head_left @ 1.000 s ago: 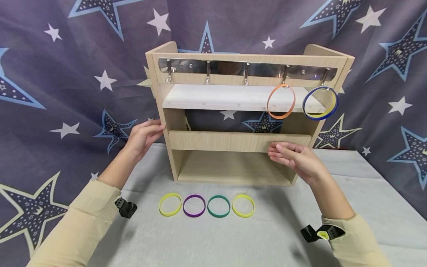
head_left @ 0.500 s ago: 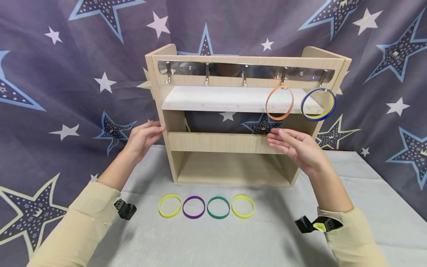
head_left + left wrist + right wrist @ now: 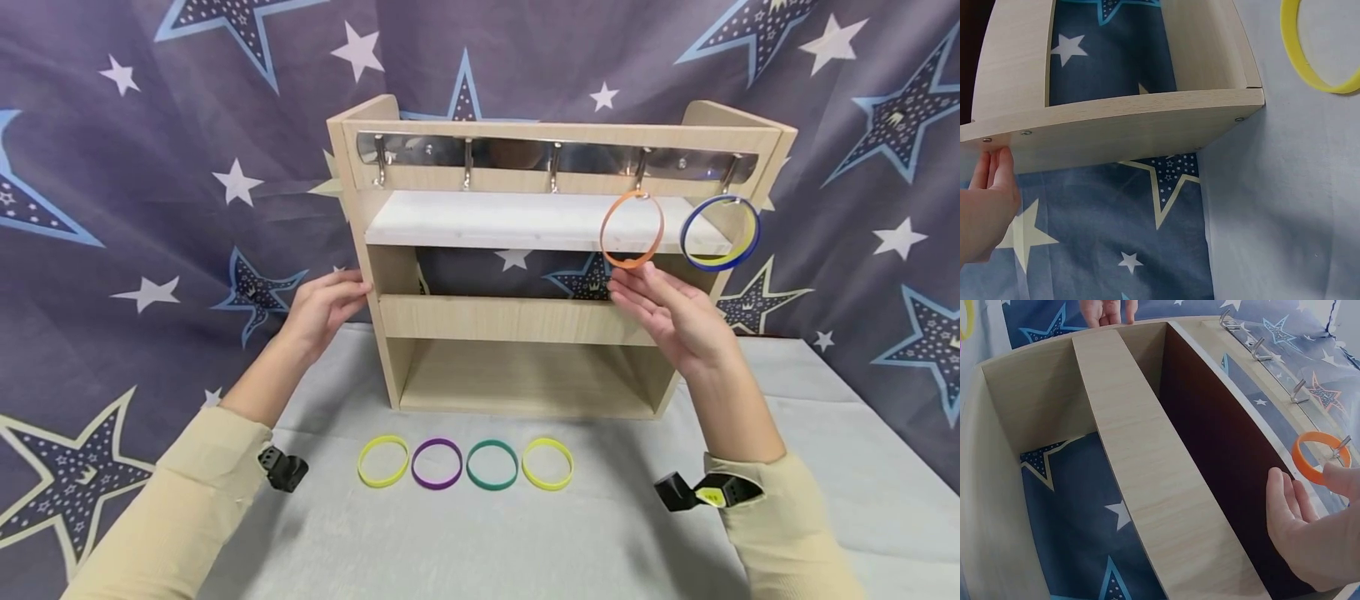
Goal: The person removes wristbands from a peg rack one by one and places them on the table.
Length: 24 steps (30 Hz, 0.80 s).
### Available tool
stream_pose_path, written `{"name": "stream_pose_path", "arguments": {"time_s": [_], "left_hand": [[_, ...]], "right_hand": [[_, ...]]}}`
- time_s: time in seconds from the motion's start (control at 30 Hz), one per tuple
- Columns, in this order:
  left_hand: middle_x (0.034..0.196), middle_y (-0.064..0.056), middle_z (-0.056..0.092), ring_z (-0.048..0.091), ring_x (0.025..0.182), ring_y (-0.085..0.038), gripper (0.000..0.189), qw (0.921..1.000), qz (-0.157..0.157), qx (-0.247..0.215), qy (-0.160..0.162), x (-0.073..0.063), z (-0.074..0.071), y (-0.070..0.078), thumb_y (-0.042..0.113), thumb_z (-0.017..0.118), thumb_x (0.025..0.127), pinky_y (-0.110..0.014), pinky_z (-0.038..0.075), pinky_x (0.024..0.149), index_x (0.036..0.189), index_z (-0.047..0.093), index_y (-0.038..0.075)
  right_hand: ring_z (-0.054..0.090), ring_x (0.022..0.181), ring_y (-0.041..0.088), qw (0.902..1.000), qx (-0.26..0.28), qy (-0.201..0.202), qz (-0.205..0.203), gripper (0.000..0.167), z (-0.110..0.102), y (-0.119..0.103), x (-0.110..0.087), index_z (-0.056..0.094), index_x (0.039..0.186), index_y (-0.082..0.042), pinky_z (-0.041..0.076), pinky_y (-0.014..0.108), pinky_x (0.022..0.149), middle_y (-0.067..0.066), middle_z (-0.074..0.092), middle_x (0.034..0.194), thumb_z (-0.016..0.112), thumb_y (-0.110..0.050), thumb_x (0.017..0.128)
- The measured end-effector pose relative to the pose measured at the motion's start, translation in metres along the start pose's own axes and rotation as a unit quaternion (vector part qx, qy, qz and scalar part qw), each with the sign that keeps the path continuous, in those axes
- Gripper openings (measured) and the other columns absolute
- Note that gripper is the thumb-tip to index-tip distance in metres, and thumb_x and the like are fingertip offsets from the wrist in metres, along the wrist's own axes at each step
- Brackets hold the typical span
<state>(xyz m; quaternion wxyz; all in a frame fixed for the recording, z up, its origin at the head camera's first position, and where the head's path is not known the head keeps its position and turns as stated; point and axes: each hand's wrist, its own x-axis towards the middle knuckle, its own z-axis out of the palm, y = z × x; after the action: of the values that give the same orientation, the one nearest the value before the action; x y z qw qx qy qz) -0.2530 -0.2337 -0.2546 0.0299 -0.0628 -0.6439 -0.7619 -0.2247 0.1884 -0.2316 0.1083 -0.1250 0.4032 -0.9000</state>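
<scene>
An orange wristband (image 3: pixel 602 231) hangs from one hook of the metal hook rail (image 3: pixel 600 158) on a small wooden shelf unit (image 3: pixel 517 319). My right hand (image 3: pixel 678 321) is just below it, fingers extended, fingertips right at the band's lower edge. In the right wrist view the thumb of that right hand (image 3: pixel 1316 540) overlaps the bottom of the orange wristband (image 3: pixel 1300 459). On the far right hook hang a blue wristband (image 3: pixel 684 237) and a yellow one (image 3: pixel 750 229) together. My left hand (image 3: pixel 318 312) rests its straight fingertips against the unit's left side panel (image 3: pixel 1129 134).
In front of the unit, a yellow wristband (image 3: pixel 362 471), a purple one (image 3: pixel 437 486), a green one (image 3: pixel 491 487) and another yellow one (image 3: pixel 547 486) lie in a row on the pale tablecloth (image 3: pixel 450 550). A star-patterned curtain (image 3: pixel 187 225) hangs behind.
My right hand has risen from in front of the wooden crossbar to the bottom of the orange wristband. My left hand stays at the side panel.
</scene>
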Motion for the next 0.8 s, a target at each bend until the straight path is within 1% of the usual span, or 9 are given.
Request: {"name": "stream_pose_path", "arguments": {"time_s": [0.07, 0.17, 0.3, 0.43, 0.5, 0.6, 0.7, 0.8], "left_hand": [[0.101, 0.007, 0.064, 0.066, 0.095, 0.0, 0.015, 1.0, 0.0, 0.002, 0.0, 0.0, 0.0, 0.001, 0.007, 0.059, 0.092, -0.011, 0.052, 0.089, 0.107, 0.057, 0.008], [0.102, 0.007, 0.064, 0.065, 0.096, -0.001, 0.017, 1.0, 0.004, 0.006, -0.002, -0.001, 0.001, 0.002, 0.006, 0.058, 0.092, -0.013, 0.052, 0.092, 0.109, 0.057, 0.006], [0.102, 0.007, 0.063, 0.064, 0.098, -0.001, 0.027, 0.9999, 0.005, 0.013, 0.0, -0.001, 0.001, 0.003, 0.005, 0.057, 0.093, -0.018, 0.05, 0.1, 0.119, 0.054, -0.001], [0.104, 0.008, 0.062, 0.063, 0.098, 0.0, 0.036, 0.9998, 0.003, 0.018, 0.001, -0.001, 0.001, 0.003, 0.006, 0.056, 0.093, -0.022, 0.046, 0.107, 0.126, 0.049, -0.006], [0.104, 0.007, 0.062, 0.064, 0.098, 0.0, 0.035, 0.9998, 0.002, 0.018, 0.0, -0.001, 0.001, 0.003, 0.006, 0.057, 0.093, -0.021, 0.046, 0.106, 0.125, 0.049, -0.005], [0.103, 0.007, 0.062, 0.064, 0.097, 0.0, 0.029, 0.9999, -0.001, 0.012, 0.002, -0.001, 0.001, 0.002, 0.006, 0.058, 0.093, -0.016, 0.05, 0.099, 0.12, 0.052, -0.001], [0.103, 0.007, 0.062, 0.065, 0.095, 0.001, 0.025, 0.9999, -0.001, 0.01, 0.004, 0.0, 0.0, 0.001, 0.006, 0.058, 0.092, -0.012, 0.052, 0.091, 0.116, 0.053, 0.002], [0.104, 0.007, 0.062, 0.065, 0.095, 0.001, 0.023, 1.0, 0.001, 0.008, 0.003, 0.0, 0.0, 0.0, 0.006, 0.059, 0.092, -0.011, 0.052, 0.089, 0.114, 0.054, 0.003]], "right_hand": [[0.071, 0.097, 0.025, 0.9997, 0.024, 0.005, 0.001, 0.016, 0.001, 0.0, 0.001, 0.059, 0.109, 0.002, 0.06, 0.031, 0.084, 0.017, 0.072, 0.102, 0.055, -0.005, 0.095], [0.071, 0.097, 0.026, 0.9977, 0.066, 0.011, 0.004, 0.015, 0.002, 0.003, 0.003, 0.06, 0.107, 0.003, 0.06, 0.032, 0.084, 0.018, 0.071, 0.103, 0.055, -0.002, 0.094], [0.07, 0.096, 0.027, 0.9908, 0.133, 0.025, 0.008, 0.015, 0.006, 0.01, 0.007, 0.062, 0.106, 0.003, 0.059, 0.033, 0.089, 0.018, 0.07, 0.102, 0.055, 0.002, 0.093], [0.07, 0.094, 0.026, 0.9832, 0.177, 0.044, 0.006, 0.017, 0.01, 0.017, 0.01, 0.062, 0.107, 0.0, 0.057, 0.032, 0.094, 0.016, 0.071, 0.099, 0.056, 0.002, 0.092], [0.071, 0.093, 0.026, 0.9786, 0.199, 0.052, 0.005, 0.018, 0.011, 0.019, 0.011, 0.062, 0.108, -0.001, 0.056, 0.032, 0.095, 0.016, 0.072, 0.097, 0.056, 0.003, 0.092], [0.071, 0.091, 0.027, 0.9702, 0.232, 0.07, 0.004, 0.019, 0.013, 0.021, 0.013, 0.061, 0.108, -0.002, 0.055, 0.033, 0.097, 0.017, 0.073, 0.095, 0.058, 0.004, 0.09], [0.071, 0.092, 0.027, 0.9611, 0.262, 0.088, 0.004, 0.021, 0.016, 0.022, 0.014, 0.062, 0.108, -0.002, 0.049, 0.032, 0.105, 0.018, 0.072, 0.096, 0.059, 0.005, 0.089], [0.071, 0.093, 0.027, 0.9546, 0.28, 0.103, 0.004, 0.019, 0.017, 0.022, 0.015, 0.064, 0.104, -0.002, 0.043, 0.03, 0.111, 0.017, 0.072, 0.098, 0.06, 0.006, 0.088]]}}
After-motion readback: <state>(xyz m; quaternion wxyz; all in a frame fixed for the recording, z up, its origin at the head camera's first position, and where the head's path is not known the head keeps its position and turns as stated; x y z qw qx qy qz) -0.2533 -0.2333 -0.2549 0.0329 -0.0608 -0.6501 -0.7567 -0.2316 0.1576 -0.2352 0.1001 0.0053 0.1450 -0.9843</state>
